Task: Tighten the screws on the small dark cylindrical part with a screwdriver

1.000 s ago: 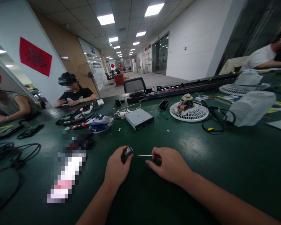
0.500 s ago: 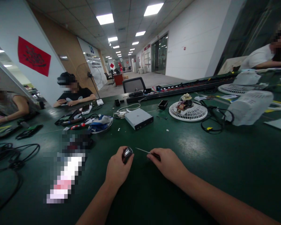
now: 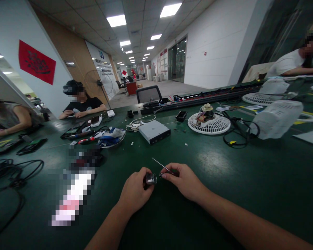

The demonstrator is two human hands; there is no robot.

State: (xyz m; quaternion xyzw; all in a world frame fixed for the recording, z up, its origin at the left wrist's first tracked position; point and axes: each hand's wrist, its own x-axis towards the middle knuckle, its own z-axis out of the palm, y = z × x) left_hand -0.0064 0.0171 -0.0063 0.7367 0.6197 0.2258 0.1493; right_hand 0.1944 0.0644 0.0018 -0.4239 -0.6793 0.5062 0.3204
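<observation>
A short, shiny metal cylinder is gripped between the thumb and fingers of my left hand, its round end turned to the right. My right hand holds a screwdriver with a thin metal shaft that slants up and to the left. Between my right thumb and forefinger a small dark part shows, too small to name. It sits just right of the cylinder's end, with a narrow gap between. Both hands are above the green table.
Beyond my hands lies a silver optical disc drive. A white fan grille with a motor and a white fan housing are at the right. Cables and a red-handled tool lie left. A co-worker sits across.
My left hand has shifted right and tipped the cylinder so its end points right. The screwdriver shaft now slants more steeply, and a small dark part shows at my right fingertips.
</observation>
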